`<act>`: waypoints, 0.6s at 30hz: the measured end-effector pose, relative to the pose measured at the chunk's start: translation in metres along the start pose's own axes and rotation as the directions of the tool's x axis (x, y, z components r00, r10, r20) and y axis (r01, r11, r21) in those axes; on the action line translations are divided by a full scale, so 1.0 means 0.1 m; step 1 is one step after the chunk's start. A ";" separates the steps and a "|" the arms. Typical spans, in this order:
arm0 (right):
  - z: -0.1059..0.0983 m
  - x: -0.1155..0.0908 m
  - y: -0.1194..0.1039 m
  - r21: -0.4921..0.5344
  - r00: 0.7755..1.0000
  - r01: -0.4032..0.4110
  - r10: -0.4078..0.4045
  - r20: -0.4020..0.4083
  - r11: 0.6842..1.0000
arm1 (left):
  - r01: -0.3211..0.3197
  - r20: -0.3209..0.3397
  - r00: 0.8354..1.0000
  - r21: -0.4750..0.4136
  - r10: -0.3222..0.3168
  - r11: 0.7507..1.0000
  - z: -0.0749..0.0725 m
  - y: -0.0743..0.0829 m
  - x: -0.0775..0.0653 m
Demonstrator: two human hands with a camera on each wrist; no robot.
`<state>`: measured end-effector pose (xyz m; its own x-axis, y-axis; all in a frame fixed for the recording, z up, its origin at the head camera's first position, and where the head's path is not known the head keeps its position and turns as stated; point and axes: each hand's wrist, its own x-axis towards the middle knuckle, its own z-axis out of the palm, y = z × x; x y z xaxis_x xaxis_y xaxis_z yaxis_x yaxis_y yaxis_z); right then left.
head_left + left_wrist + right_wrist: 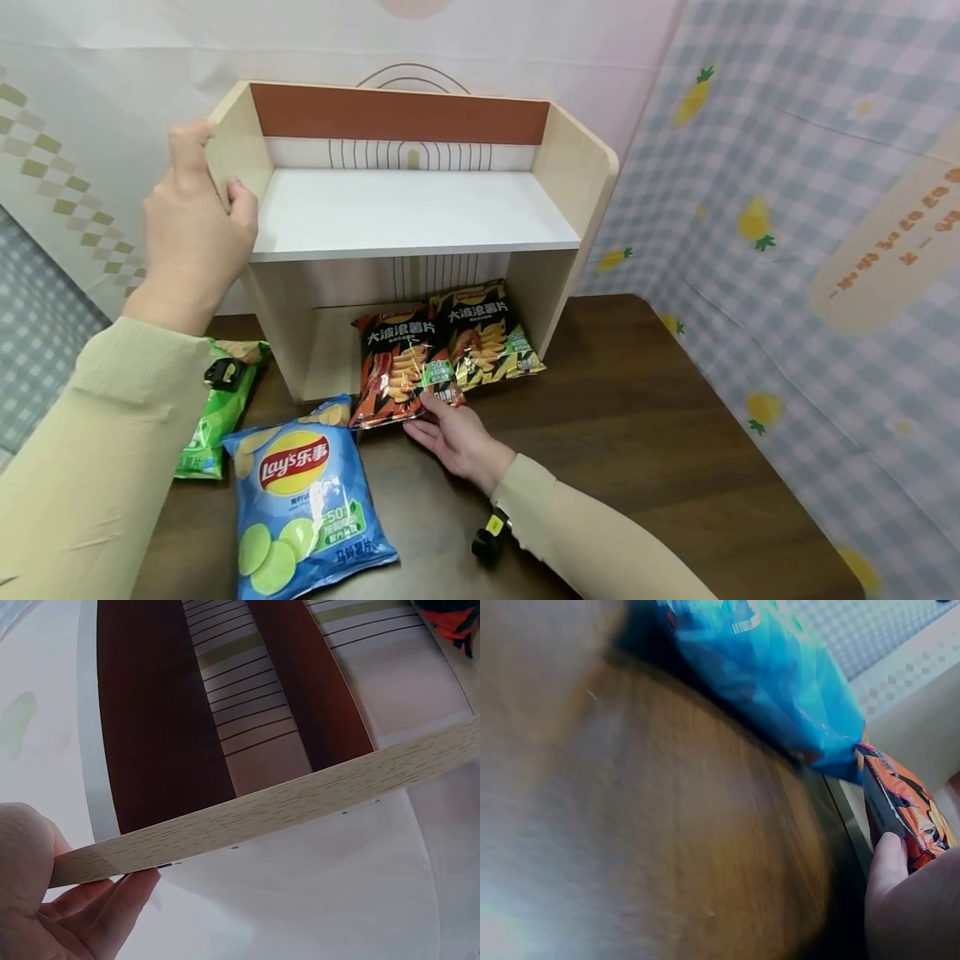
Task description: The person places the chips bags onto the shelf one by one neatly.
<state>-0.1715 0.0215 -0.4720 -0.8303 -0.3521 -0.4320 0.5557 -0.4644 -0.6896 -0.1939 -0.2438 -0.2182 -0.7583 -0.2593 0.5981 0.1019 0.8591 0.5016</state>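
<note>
My left hand grips the upper left side panel of a small two-tier wooden shelf; in the left wrist view its fingers and thumb wrap the panel's edge. Low in front, my right hand pinches the near edge of a red and black chip bag, thumb on top and fingers beneath. That bag leans in the lower compartment, its near end past the shelf's front. Beside it on the right, a yellow and black chip bag lies partly inside the same compartment.
A blue Lay's bag lies on the dark wooden table before the shelf's left side. Behind my left forearm, a green chip bag is partly hidden. Patterned cloth hangs behind and to the right.
</note>
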 end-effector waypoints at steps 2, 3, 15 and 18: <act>0.02 0.07 -0.01 0.008 1.000 0.011 -0.011 -0.010 1.000 | -0.006 -0.007 1.000 -0.003 0.006 1.000 0.00 0.00 0.00; 0.03 0.10 -0.02 0.013 1.000 0.015 -0.015 -0.013 1.000 | -0.013 -0.015 1.000 -0.006 0.012 1.000 0.00 0.00 0.00; 0.06 0.10 0.05 -0.079 0.991 -0.067 0.076 0.112 0.995 | -0.034 -0.030 0.999 -0.008 0.034 0.999 -0.01 0.02 -0.01; 0.08 0.13 0.04 -0.112 0.993 -0.036 0.048 0.107 0.993 | -0.030 -0.030 0.999 -0.002 0.030 1.000 -0.01 0.02 -0.01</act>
<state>-0.1800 0.0086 -0.4755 -0.7936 -0.4589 -0.3995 0.5766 -0.3576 -0.7346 -0.1925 -0.2426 -0.2173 -0.7351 -0.2463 0.6316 0.1263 0.8657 0.4845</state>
